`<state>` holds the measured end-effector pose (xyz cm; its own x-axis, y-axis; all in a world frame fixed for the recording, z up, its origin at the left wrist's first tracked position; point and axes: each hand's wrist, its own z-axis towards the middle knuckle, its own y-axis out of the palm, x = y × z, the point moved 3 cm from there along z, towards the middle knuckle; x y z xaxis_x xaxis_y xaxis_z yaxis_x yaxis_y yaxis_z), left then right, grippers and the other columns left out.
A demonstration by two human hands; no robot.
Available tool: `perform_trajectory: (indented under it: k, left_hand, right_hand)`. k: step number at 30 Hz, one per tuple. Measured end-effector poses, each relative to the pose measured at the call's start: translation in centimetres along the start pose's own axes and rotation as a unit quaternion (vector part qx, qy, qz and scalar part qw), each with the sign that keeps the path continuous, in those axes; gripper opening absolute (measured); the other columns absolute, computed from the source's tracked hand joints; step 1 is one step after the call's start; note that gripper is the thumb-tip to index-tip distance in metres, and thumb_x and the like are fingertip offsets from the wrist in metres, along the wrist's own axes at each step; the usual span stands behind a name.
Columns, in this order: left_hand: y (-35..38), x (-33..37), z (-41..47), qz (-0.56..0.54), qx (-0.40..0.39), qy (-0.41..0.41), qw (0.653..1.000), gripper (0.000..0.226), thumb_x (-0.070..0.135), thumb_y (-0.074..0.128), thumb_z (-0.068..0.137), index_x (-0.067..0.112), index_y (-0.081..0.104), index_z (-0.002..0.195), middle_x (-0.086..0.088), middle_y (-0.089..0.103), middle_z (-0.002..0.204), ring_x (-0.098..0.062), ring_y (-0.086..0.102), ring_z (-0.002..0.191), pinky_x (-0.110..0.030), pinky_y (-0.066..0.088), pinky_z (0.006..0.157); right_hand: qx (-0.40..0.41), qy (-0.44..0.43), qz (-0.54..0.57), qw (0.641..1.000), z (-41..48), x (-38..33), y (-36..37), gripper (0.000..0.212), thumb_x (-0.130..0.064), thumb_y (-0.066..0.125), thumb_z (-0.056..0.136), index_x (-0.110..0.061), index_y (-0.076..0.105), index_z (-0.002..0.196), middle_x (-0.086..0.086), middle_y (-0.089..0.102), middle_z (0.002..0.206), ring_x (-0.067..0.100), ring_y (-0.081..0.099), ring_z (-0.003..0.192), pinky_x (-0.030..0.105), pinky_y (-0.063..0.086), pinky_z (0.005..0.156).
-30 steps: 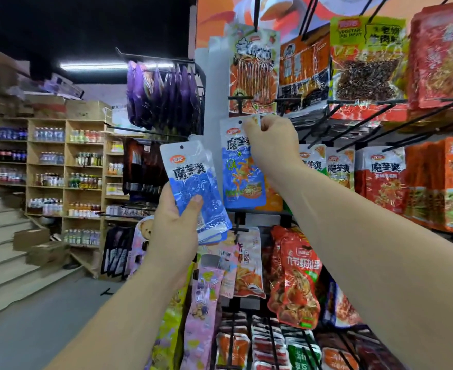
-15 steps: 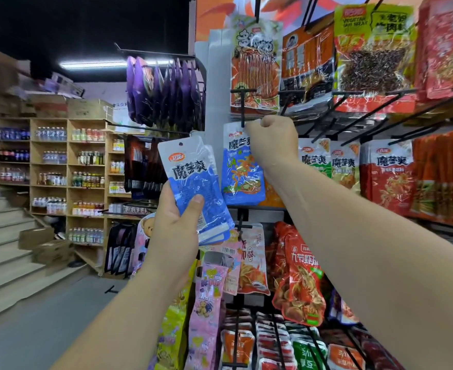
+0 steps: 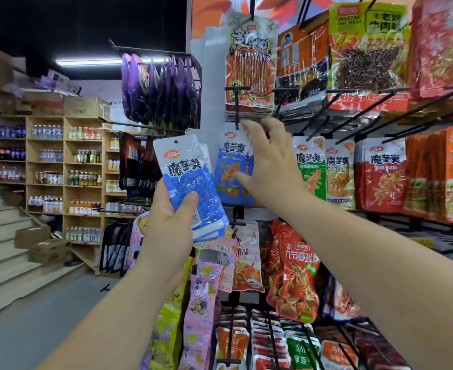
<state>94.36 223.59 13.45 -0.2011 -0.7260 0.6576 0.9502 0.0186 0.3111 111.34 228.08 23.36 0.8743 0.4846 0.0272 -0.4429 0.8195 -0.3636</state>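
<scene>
My left hand (image 3: 168, 222) grips a stack of blue snack packets (image 3: 190, 182), thumb across the front one, held up in front of a display rack. A matching blue packet (image 3: 232, 169) hangs on a black hook (image 3: 236, 108) of that rack. My right hand (image 3: 269, 166) hovers just in front of the hanging packet with fingers spread and relaxed, holding nothing; its fingertips are near the hook's end.
Black wire hooks carry many snack packs: green, yellow and red ones (image 3: 334, 172) to the right, purple bags (image 3: 161, 86) upper left, orange packs (image 3: 294, 273) below. Wooden shelves of bottles (image 3: 59, 169), cardboard boxes (image 3: 46, 247) and steps (image 3: 1, 249) stand at the left.
My right hand was a fist gripping the top of the hanging blue packet at the hook; it has let go, opened and drawn back slightly. The left hand still holds its stack.
</scene>
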Motion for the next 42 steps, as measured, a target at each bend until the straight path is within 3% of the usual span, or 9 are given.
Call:
perform_trajectory:
  k: [2,6,9,11,15,20,26,33,42]
  left_hand:
    - [0.0,-0.1,0.1,0.008,0.004,0.002,1.0,0.037,0.015,0.049,0.11,0.035,0.052,0.141,0.008,0.072,0.129,-0.021,0.073,0.113,-0.041,0.063,0.083]
    - [0.0,-0.1,0.2,0.01,0.0,0.002,1.0,0.037,0.015,0.049,0.11,0.035,0.052,0.141,0.008,0.072,0.128,-0.021,0.073,0.114,-0.044,0.063,0.086]
    - [0.1,0.1,0.1,0.004,-0.006,0.002,1.0,0.037,0.014,0.048,0.11,0.034,0.052,0.142,0.006,0.072,0.129,-0.024,0.072,0.115,-0.049,0.063,0.089]
    - [0.1,0.1,0.1,0.002,-0.008,0.001,1.0,0.037,0.015,0.048,0.111,0.036,0.052,0.141,0.007,0.072,0.129,-0.025,0.072,0.116,-0.053,0.061,0.092]
    - [0.3,0.1,0.2,0.0,-0.007,-0.009,1.0,0.038,0.015,0.048,0.111,0.038,0.051,0.141,0.005,0.072,0.128,-0.029,0.072,0.114,-0.055,0.061,0.091]
    - [0.3,0.0,0.3,0.001,0.0,-0.02,1.0,0.038,0.016,0.049,0.11,0.038,0.051,0.141,0.006,0.073,0.126,-0.027,0.074,0.11,-0.054,0.063,0.088]
    - [0.5,0.4,0.3,-0.006,0.003,-0.031,1.0,0.037,0.015,0.049,0.11,0.038,0.052,0.139,0.007,0.074,0.122,-0.025,0.076,0.106,-0.056,0.064,0.082]
    - [0.7,0.5,0.4,0.003,0.005,-0.036,0.999,0.037,0.015,0.049,0.111,0.039,0.052,0.139,0.004,0.073,0.126,-0.028,0.075,0.107,-0.063,0.061,0.085]
    - [0.9,0.6,0.3,-0.001,0.002,-0.039,0.999,0.036,0.015,0.049,0.111,0.041,0.054,0.135,0.007,0.074,0.123,-0.027,0.075,0.107,-0.063,0.062,0.083]
  right_hand:
    - [-0.001,-0.013,-0.046,0.999,0.0,0.2,0.1,0.1,-0.038,0.093,0.069,-0.024,0.039,0.152,0.019,0.029,0.156,0.039,0.041,0.132,0.046,0.039,0.111]
    - [-0.046,-0.094,-0.158,0.982,0.2,0.0,0.9,0.082,-0.046,0.088,0.073,-0.029,0.054,0.145,0.02,0.021,0.168,0.042,0.023,0.153,0.055,0.035,0.115]
    - [-0.132,-0.127,-0.24,0.953,0.5,0.2,1.0,0.088,-0.066,0.063,0.09,-0.036,0.024,0.162,0.013,-0.011,0.172,0.037,-0.012,0.158,0.054,0.009,0.127]
    - [-0.17,-0.141,-0.294,0.93,0.7,0.6,1.4,0.087,-0.074,0.042,0.096,-0.036,0.003,0.165,0.012,-0.019,0.171,0.035,-0.02,0.157,0.055,-0.002,0.128]
    - [-0.213,-0.122,-0.305,0.92,0.7,1.3,2.3,0.084,-0.078,0.021,0.097,-0.038,-0.014,0.162,0.009,-0.028,0.169,0.03,-0.024,0.156,0.058,-0.004,0.127]
    - [-0.239,-0.101,-0.303,0.917,0.8,1.1,2.8,0.088,-0.08,0.02,0.096,-0.036,-0.02,0.161,0.01,-0.036,0.165,0.031,-0.029,0.155,0.06,-0.002,0.126]
    - [-0.196,-0.103,-0.301,0.928,1.0,-0.2,2.5,0.086,-0.077,0.025,0.098,-0.032,-0.007,0.165,0.015,-0.006,0.171,0.037,-0.003,0.158,0.054,0.014,0.124]
    - [-0.254,-0.091,-0.316,0.91,1.8,1.1,3.2,0.084,-0.078,0.018,0.098,-0.034,-0.015,0.163,0.01,-0.027,0.168,0.031,-0.025,0.156,0.058,-0.009,0.126]
    - [-0.304,-0.074,-0.293,0.903,1.4,1.5,4.9,0.084,-0.078,0.02,0.098,-0.038,-0.016,0.162,0.001,-0.028,0.169,0.032,-0.019,0.157,0.058,-0.002,0.125]
